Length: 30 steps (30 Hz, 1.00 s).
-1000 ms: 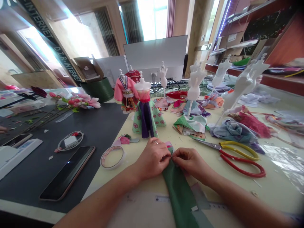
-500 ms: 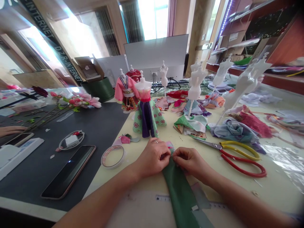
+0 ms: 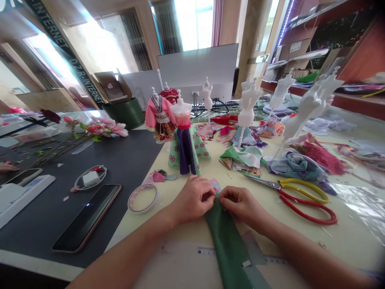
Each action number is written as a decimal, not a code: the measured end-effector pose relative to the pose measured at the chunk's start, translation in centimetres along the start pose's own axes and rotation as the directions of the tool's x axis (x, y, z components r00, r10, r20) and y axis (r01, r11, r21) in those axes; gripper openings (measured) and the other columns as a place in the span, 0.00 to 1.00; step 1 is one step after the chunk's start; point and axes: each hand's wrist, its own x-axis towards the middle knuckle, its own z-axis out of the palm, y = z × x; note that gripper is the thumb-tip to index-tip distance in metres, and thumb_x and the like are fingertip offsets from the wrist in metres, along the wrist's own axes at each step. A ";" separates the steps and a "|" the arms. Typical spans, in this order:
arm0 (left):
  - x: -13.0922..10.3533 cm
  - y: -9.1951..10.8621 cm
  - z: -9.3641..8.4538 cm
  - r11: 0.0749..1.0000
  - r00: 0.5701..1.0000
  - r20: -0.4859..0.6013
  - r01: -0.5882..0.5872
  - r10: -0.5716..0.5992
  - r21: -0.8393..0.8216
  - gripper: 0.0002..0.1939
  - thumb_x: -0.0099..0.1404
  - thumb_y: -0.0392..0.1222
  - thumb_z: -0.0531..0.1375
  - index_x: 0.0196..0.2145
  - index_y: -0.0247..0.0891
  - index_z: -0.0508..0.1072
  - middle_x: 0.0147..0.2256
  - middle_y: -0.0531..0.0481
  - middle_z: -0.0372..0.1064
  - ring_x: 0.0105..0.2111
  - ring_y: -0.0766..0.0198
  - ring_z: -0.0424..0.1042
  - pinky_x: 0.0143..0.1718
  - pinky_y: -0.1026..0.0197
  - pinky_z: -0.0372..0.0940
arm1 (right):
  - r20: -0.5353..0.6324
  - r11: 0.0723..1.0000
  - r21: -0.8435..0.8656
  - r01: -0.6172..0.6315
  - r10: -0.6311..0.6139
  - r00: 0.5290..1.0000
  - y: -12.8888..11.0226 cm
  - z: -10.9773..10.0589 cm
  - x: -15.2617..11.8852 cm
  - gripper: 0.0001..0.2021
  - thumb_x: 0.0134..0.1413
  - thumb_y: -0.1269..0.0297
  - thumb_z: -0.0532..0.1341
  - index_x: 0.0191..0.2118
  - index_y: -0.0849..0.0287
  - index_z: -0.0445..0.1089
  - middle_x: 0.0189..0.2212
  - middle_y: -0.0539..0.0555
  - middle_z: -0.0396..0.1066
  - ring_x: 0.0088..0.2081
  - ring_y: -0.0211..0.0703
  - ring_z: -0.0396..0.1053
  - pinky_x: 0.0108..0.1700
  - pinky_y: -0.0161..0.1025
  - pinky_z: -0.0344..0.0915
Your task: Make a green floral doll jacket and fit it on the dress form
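Note:
A long green fabric strip (image 3: 227, 241) runs from the table's near edge up to my two hands. My left hand (image 3: 197, 198) pinches its upper end between thumb and fingers. Close beside it, my right hand (image 3: 239, 200) pinches the same end from the other side. A patch of pink and blue patterned fabric (image 3: 215, 184) shows just beyond the fingertips. Whether anything small sits between the fingers is hidden. Ahead stands a miniature mannequin in a green flowered skirt (image 3: 202, 150). Yellow-and-red-handled scissors (image 3: 306, 196) lie right of my right hand.
Left of my arm are a tape roll (image 3: 130, 202), a phone (image 3: 87, 218) and a coiled white cable (image 3: 104, 173). Bare white mannequins (image 3: 247, 110) stand among fabric scraps (image 3: 300, 166) at the right. A co-worker's hand (image 3: 7, 167) shows at the far left edge.
My hands stay pinched on the green strip, with the left shifted very slightly left. The co-worker's hand at the far left has drawn back toward the edge.

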 end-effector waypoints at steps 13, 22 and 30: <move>0.0 0.1 0.3 1.000 1.000 -0.005 0.006 -0.006 -0.025 0.05 0.56 0.30 0.55 0.25 0.36 0.65 0.24 0.55 0.63 0.28 0.67 0.60 0.41 0.59 0.56 | -0.009 0.998 -0.039 0.049 -0.049 0.999 -0.3 0.1 0.0 0.06 0.49 0.65 0.57 0.28 0.61 0.69 0.17 0.46 0.61 0.18 0.32 0.56 0.18 0.30 0.52; 0.1 0.2 0.4 1.000 0.999 -0.026 -0.018 0.018 0.008 0.05 0.56 0.30 0.55 0.25 0.36 0.65 0.24 0.54 0.62 0.29 0.66 0.60 0.43 0.59 0.56 | -0.039 0.997 0.001 0.076 -0.076 0.996 -0.2 0.3 0.1 0.05 0.47 0.67 0.56 0.25 0.61 0.66 0.17 0.45 0.60 0.17 0.31 0.53 0.18 0.29 0.50; 0.0 0.0 0.0 0.999 0.998 -0.058 0.033 -0.034 -0.032 0.05 0.59 0.32 0.55 0.26 0.36 0.68 0.26 0.53 0.66 0.31 0.65 0.64 0.43 0.58 0.57 | -0.036 0.997 0.049 0.060 -0.058 0.998 0.1 0.2 0.1 0.04 0.48 0.68 0.56 0.25 0.60 0.65 0.17 0.45 0.58 0.18 0.30 0.53 0.18 0.28 0.50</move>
